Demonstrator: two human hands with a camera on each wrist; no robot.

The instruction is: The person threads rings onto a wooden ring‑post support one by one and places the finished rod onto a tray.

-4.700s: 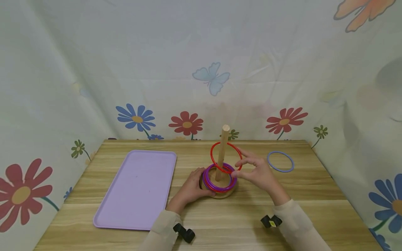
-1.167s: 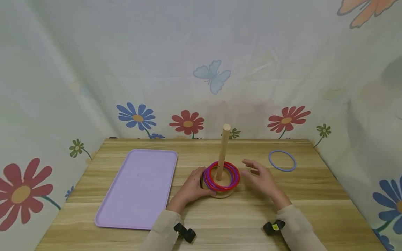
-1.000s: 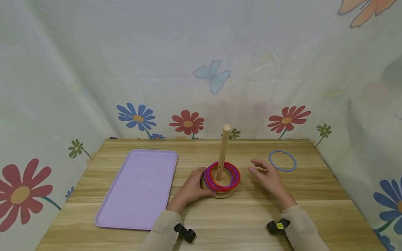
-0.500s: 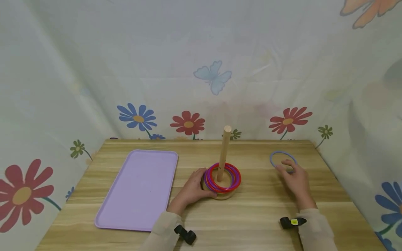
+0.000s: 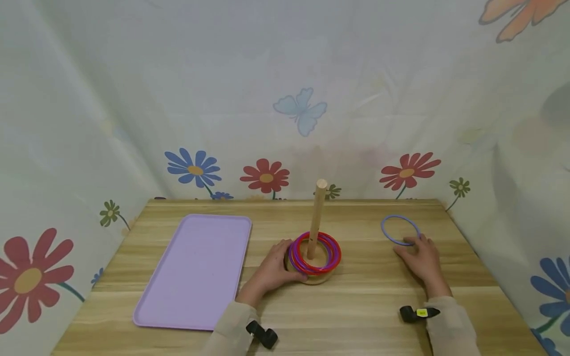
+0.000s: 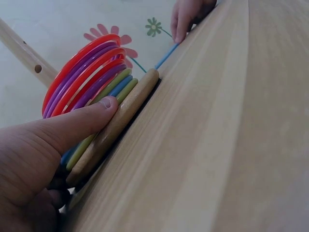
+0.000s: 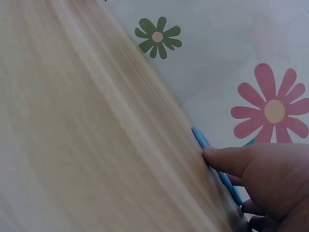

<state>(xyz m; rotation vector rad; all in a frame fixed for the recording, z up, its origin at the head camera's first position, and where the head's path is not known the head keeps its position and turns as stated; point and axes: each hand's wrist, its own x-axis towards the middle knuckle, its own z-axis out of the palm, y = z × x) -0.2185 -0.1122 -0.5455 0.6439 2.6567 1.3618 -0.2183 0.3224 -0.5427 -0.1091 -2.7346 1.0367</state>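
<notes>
My left hand (image 5: 272, 269) grips the round wooden base (image 5: 317, 281) of a ring toss stand from its left side. Its thumb (image 6: 91, 118) lies against the base and the lowest rings in the left wrist view. An upright wooden peg (image 5: 317, 212) rises through a stack of red, purple, green and blue rings, with a red ring (image 5: 340, 257) on top. Off to the right, my right hand (image 5: 424, 261) pinches the near edge of a single blue ring (image 5: 399, 216) between thumb and fingers. That ring (image 7: 199, 137) appears edge-on, low against the tabletop, in the right wrist view.
A flat lilac tray (image 5: 191, 277) lies on the left of the wood-grain table (image 5: 356, 316). Behind and on both sides hangs a pale cloth (image 5: 222, 74) printed with flowers and butterflies.
The red ring my right hand held around the peg now lies on the stack. That hand has moved right to the blue ring's near edge. My left hand stays at the base.
</notes>
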